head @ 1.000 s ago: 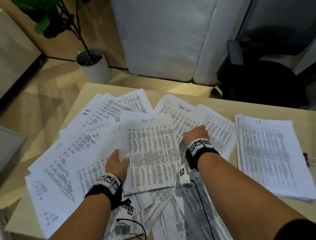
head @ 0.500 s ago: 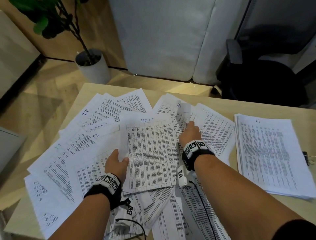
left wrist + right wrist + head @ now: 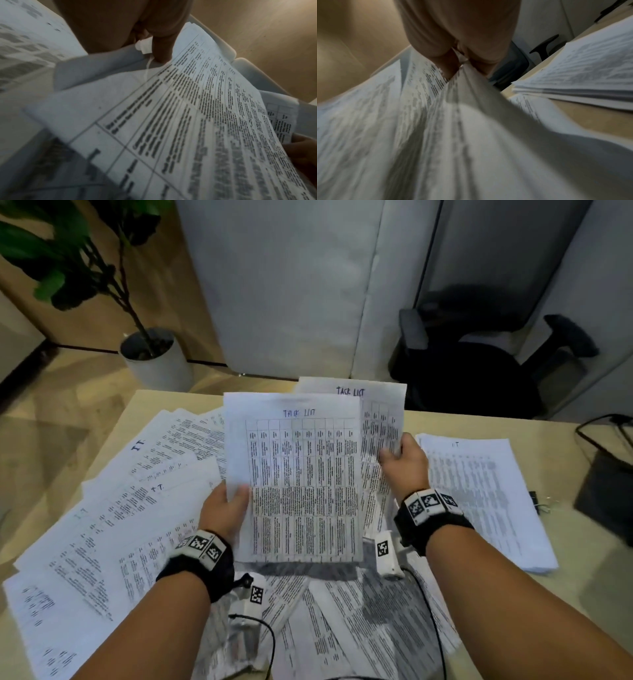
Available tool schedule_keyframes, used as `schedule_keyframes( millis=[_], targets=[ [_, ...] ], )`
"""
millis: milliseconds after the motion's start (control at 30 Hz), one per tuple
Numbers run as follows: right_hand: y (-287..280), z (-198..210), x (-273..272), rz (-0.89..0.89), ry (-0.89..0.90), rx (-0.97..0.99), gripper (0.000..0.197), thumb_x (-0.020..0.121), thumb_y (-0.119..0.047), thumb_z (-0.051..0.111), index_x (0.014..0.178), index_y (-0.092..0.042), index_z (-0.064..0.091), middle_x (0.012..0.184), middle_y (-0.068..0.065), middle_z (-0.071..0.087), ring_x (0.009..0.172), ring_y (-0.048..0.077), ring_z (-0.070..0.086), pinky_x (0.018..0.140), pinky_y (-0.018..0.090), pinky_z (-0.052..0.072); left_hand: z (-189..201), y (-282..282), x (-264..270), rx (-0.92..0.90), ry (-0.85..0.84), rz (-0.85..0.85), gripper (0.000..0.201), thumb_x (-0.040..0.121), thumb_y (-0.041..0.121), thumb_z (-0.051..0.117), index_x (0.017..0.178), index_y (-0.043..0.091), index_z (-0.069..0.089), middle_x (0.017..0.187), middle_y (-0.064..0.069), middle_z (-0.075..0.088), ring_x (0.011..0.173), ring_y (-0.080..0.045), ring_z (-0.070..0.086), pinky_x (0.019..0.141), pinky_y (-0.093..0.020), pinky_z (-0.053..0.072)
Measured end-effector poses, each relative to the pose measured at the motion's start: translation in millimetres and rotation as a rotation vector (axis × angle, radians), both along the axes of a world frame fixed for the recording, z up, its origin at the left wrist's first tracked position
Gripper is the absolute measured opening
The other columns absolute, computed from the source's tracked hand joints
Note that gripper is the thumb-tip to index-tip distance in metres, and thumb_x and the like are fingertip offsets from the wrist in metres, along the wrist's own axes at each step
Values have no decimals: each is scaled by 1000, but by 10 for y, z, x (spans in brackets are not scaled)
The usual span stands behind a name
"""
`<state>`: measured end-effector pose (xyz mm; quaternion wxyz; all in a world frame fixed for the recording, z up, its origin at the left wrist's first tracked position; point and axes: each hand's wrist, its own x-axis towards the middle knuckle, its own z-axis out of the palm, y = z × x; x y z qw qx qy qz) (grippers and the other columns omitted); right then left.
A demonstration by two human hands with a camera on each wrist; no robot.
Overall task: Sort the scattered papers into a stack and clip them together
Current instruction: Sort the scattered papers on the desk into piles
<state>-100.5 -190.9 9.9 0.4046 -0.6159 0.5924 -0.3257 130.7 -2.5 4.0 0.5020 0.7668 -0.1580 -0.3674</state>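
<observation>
My left hand (image 3: pixel 227 501) pinches the left edge of a printed sheet headed "Task List" (image 3: pixel 301 481), raised upright above the table; in the left wrist view the thumb (image 3: pixel 163 44) presses on that sheet (image 3: pixel 197 121). My right hand (image 3: pixel 402 460) pinches a second "Task List" sheet (image 3: pixel 376 412), held up just behind the first and a little to its right; the right wrist view shows that paper (image 3: pixel 436 135) gripped between fingers (image 3: pixel 448 65). Scattered printed papers (image 3: pixel 113 525) cover the table's left and front. A neat stack (image 3: pixel 486 494) lies at the right.
A black binder clip (image 3: pixel 536 501) lies at the stack's right edge. A dark object with a cable (image 3: pixel 606 491) sits at the table's far right. Beyond the wooden table (image 3: pixel 561 433) stand a potted plant (image 3: pixel 157 361) and a black office chair (image 3: pixel 479 364).
Both hands have lifted their sheets off the table and raised them upright. The right hand took hold of the second Task List sheet and brought it behind the first.
</observation>
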Motion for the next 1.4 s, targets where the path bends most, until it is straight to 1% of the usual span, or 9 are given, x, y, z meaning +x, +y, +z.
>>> schedule_keyframes(
  millis=[233, 433, 600, 733, 833, 900, 1000, 1233, 1400],
  targets=[
    [125, 194, -505, 22, -239, 147, 20, 92, 1, 54, 97, -15, 64, 85, 1, 70, 73, 17, 66, 63, 28, 53, 158, -213, -531, -141, 166, -102, 65, 89, 40, 62, 141, 9, 38, 141, 5, 42, 127, -15, 42, 108, -39, 31],
    [264, 7, -834, 6, -194, 247, 27, 92, 2, 52, 90, -18, 69, 90, 3, 75, 87, 26, 71, 78, 45, 58, 84, -173, -840, -111, -69, -138, 21, 85, 19, 70, 100, 6, 63, 93, -4, 70, 82, -14, 66, 65, -20, 50],
    [260, -157, -954, -47, -44, 255, 24, 92, -7, 58, 70, -17, 61, 72, 11, 67, 65, 25, 61, 60, 39, 58, -100, -111, -840, 3, -86, -53, 33, 72, 30, 82, 89, 11, 61, 88, -6, 70, 80, -23, 68, 75, -36, 56],
    [382, -125, -880, -36, -159, 369, 22, 96, -4, 52, 78, -9, 64, 64, 7, 62, 47, 9, 59, 40, 17, 44, -175, 4, -849, 143, -82, -147, 69, 78, 42, 74, 132, 13, 44, 132, -6, 55, 121, -28, 53, 101, -42, 42],
    [449, -197, -795, 49, -172, 435, 20, 99, -11, 50, 91, -8, 69, 82, 15, 71, 74, 25, 71, 66, 35, 60, -136, 78, -927, 188, -197, -275, 61, 82, 29, 70, 136, 12, 46, 130, -7, 56, 122, -32, 52, 102, -49, 43],
    [492, -158, -752, 125, -193, 475, 25, 101, -23, 47, 115, -13, 65, 110, 18, 68, 106, 39, 63, 91, 48, 54, -84, 76, -934, 123, -218, -208, 46, 85, 16, 66, 129, 11, 53, 117, -5, 62, 114, -30, 58, 97, -48, 46],
    [487, -12, -708, 206, -316, 574, 54, 99, -23, 51, 148, -24, 29, 141, 7, 41, 131, 28, 43, 112, 48, 35, 104, -11, -860, 6, -169, -106, 53, 86, 23, 64, 136, 16, 45, 133, -1, 54, 122, -25, 52, 103, -52, 41],
    [468, 646, -575, 249, -565, 237, 61, 80, 20, 56, 130, -13, 42, 114, 6, 65, 108, 20, 63, 96, 44, 52, 659, -247, -810, -393, -89, -143, 33, 87, 15, 66, 106, 39, 54, 105, 8, 67, 98, -12, 63, 81, -29, 52],
    [585, 585, -654, 275, -517, 192, 59, 81, 20, 56, 121, -22, 45, 115, 3, 65, 108, 12, 64, 91, 39, 56, 611, -192, -903, -421, -75, -125, 40, 88, 6, 63, 119, 24, 47, 113, 2, 63, 103, -11, 62, 90, -35, 52]
  ],
)
